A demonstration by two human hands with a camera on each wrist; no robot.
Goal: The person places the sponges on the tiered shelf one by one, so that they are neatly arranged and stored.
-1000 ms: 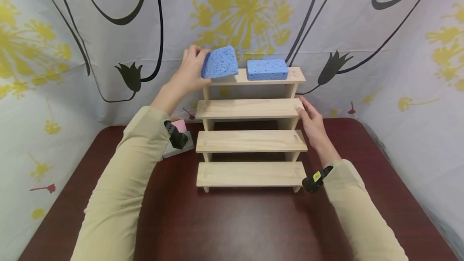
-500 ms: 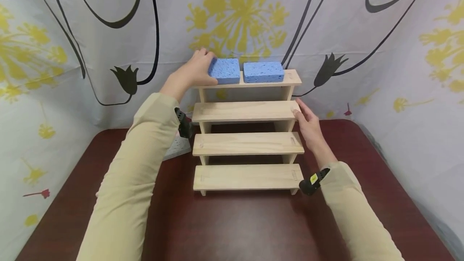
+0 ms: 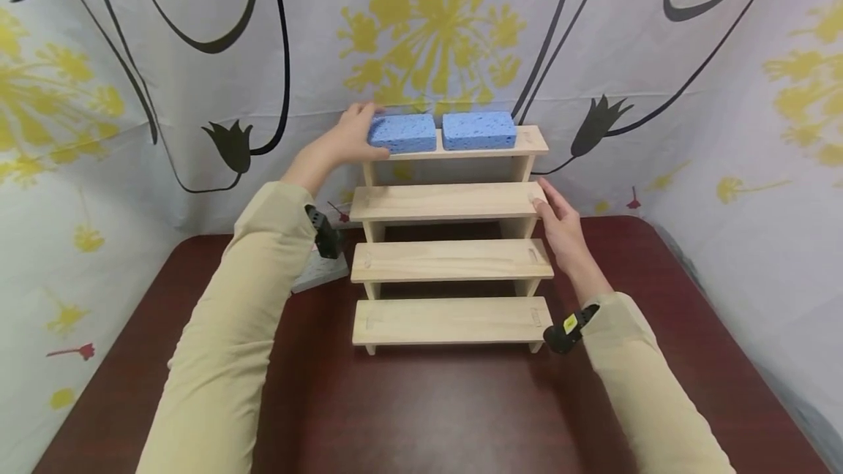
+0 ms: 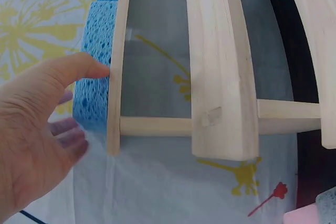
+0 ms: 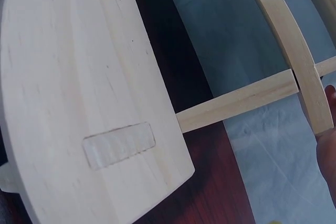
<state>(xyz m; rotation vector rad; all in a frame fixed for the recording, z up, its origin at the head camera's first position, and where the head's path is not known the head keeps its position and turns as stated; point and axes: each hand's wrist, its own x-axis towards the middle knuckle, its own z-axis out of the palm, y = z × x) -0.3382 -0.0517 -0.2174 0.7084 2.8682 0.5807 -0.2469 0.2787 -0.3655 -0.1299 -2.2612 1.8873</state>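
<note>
Two blue sponges stand side by side on the top board of a wooden stepped shelf [image 3: 454, 260]. My left hand [image 3: 352, 136] is at the outer end of the left sponge [image 3: 403, 133]. In the left wrist view, the thumb tip rests at that sponge's front edge by the board, and the other fingers are spread loosely just past its end. The right sponge [image 3: 478, 130] sits a narrow gap away. My right hand [image 3: 560, 222] grips the right end of the second board from the top, thumb on its upper face; its other fingers are partly hidden.
The shelf stands on a dark red-brown table [image 3: 435, 408], close to a patterned cloth backdrop [image 3: 711, 93]. Behind my left wrist lies a grey block [image 3: 323, 271], partly hidden; a pink piece [image 4: 300, 215] shows beside it in the left wrist view.
The left sponge came down from a tilted, raised position onto the top board beside the other one. My left hand then eased left and loosened around it. The right hand keeps its grip.
</note>
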